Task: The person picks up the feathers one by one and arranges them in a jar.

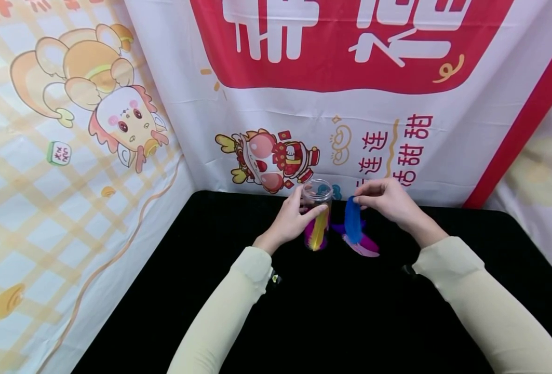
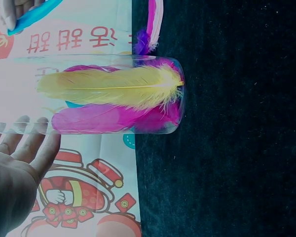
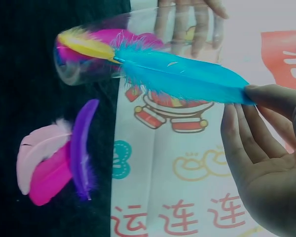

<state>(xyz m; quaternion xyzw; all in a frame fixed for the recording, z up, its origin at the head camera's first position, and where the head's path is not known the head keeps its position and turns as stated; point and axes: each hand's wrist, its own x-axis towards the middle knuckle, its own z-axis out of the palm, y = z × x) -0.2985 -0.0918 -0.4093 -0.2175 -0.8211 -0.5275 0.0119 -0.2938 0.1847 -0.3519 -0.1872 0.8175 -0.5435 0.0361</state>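
A clear jar (image 1: 316, 191) stands upright near the back of the black table, its top uncovered. My left hand (image 1: 286, 222) grips it from the left, thumb across the near side. Inside, a yellow feather (image 2: 108, 86) leans against the wall beside a magenta feather (image 2: 96, 117). To the right of the jar, my right hand (image 1: 392, 201) pinches a blue feather (image 3: 182, 76) by its tip between thumb and fingers, its fluffy quill end hanging down. Below lie a pale pink feather (image 3: 34, 148), a magenta feather (image 3: 52, 175) and a purple feather (image 3: 81, 148).
A black cloth-covered table (image 1: 341, 317) extends toward me. Behind its back edge hangs a white and red printed banner (image 1: 266, 104). Another printed cloth (image 1: 84, 218) hangs along the left side.
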